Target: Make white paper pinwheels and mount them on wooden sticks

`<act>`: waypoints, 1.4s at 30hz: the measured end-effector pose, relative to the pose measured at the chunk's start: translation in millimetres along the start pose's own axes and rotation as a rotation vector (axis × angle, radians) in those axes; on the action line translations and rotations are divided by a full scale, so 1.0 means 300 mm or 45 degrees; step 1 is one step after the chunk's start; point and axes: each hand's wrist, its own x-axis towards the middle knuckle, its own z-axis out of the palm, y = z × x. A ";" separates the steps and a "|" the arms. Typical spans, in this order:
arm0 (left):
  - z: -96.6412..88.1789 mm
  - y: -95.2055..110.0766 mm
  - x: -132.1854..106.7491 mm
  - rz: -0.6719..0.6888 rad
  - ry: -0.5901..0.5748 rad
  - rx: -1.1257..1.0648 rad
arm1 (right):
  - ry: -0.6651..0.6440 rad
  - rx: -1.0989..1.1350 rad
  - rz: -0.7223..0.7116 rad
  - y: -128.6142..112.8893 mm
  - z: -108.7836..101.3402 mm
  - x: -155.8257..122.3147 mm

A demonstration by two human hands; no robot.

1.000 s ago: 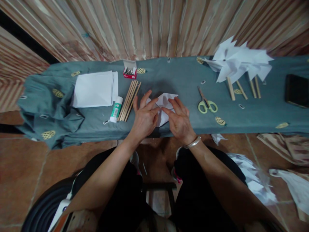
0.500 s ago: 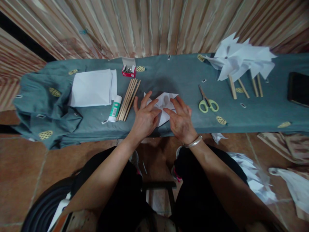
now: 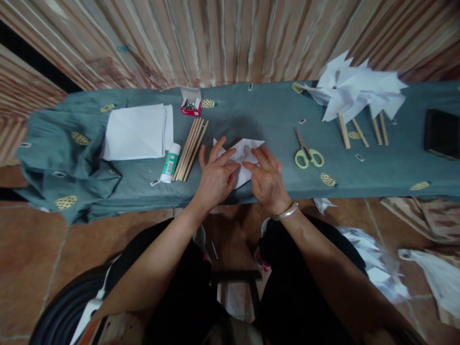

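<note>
We've got white paper pinwheels [image 3: 345,88] on wooden sticks [image 3: 344,133] made up, beyond and right of the green-handled metal scissors [image 3: 304,146]; far left of the scissors, a white paper stack [image 3: 134,132] waits, and nearer left, our creased white paper [image 3: 247,146] looks half-folded, stickless. Left hand [image 3: 214,179], right hand [image 3: 268,184]: fingers spread, tips touching it!

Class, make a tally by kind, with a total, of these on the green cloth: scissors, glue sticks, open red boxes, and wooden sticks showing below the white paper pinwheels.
Scissors: 1
Glue stick: 1
Open red box: 1
Wooden sticks showing below the white paper pinwheels: 4
Total: 7
</note>
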 end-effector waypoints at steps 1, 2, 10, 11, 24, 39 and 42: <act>-0.001 -0.002 -0.001 -0.008 0.016 -0.006 | 0.016 0.011 0.016 0.001 0.001 0.000; -0.003 -0.003 -0.003 -0.016 0.030 -0.007 | 0.034 0.016 0.026 0.002 0.001 0.001; -0.009 -0.004 -0.005 -0.023 0.014 0.015 | 0.011 -0.002 -0.048 -0.011 0.003 0.005; -0.007 -0.005 -0.005 -0.023 0.005 0.014 | 0.004 -0.004 -0.050 -0.013 0.004 0.005; 0.017 -0.004 -0.006 0.021 0.038 -0.039 | -0.032 -0.022 -0.047 -0.027 0.013 0.007; 0.000 0.002 0.002 0.006 0.076 -0.096 | 0.029 0.000 0.022 0.006 -0.005 0.001; 0.010 0.004 0.003 -0.002 0.044 -0.102 | 0.022 -0.044 0.003 0.000 -0.008 0.001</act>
